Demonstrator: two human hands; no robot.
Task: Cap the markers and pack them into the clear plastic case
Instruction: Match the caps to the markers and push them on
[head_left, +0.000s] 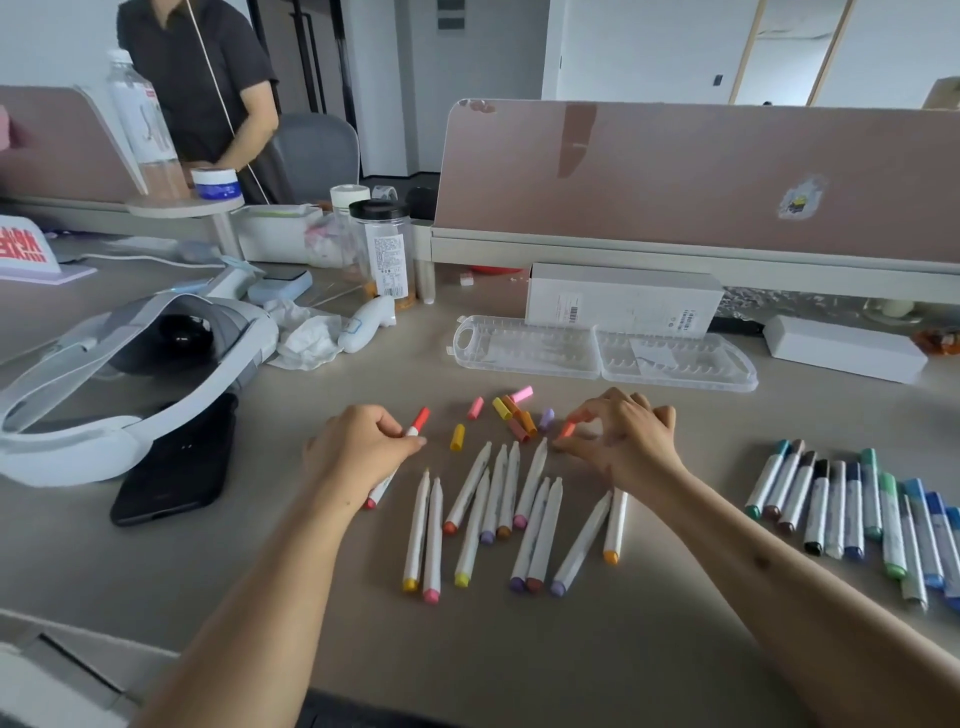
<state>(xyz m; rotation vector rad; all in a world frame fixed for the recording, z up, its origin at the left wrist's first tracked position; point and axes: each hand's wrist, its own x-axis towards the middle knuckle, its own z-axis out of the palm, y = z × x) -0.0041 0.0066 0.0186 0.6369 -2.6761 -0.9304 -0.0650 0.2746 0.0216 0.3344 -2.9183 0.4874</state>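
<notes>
1. The left hand (363, 447) is curled round a red marker (415, 427), whose red-capped end points away from the person. The right hand (626, 441) pinches an orange cap (568, 428) at its fingertips. The hands are apart, with the loose caps (511, 413) between them on the table (519, 649).
2. Several loose caps are close shades of orange, pink and red, so one could easily go on the wrong marker.
3. The uncapped markers (498, 512) lie in a crowded fan just nearer than the hands, bare tips toward the fingers. A dragging wrist could roll them or smear ink on skin or table.
4. The caps are small and bunched, so the right fingers could flick neighbours out of reach.
5. The clear plastic case (602, 356) lies open beyond both hands, well apart from them. A half-seated cap would likely pop off when pressed into its slots.
6. The left hand hides the marker's barrel, and whether the red cap is pushed fully home cannot be told.
7. Whether the orange cap is lifted or resting on the table is unclear.
8. The capped markers (857, 514), right of the right hand, run off the frame, so their count is unknown. The case's slots are hard to read through the clear plastic.
</notes>
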